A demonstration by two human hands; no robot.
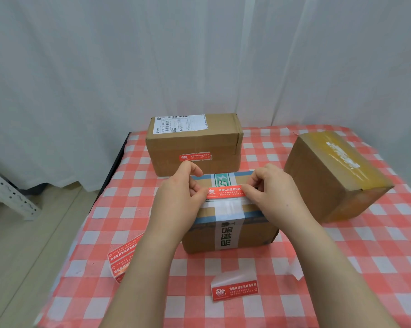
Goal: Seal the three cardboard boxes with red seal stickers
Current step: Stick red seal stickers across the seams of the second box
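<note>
On the red-checked tablecloth (341,268) stand three cardboard boxes: far box (195,143), tilted right box (322,185), near box (254,230). Over the near box's top, my left hand (176,197) and right hand (273,192) each pinch one end of a red seal sticker (224,192), its long axis running left to right.

Red sticker (224,192) stretched over taped top of near box (199,241); far box (195,143) bears another.
</note>
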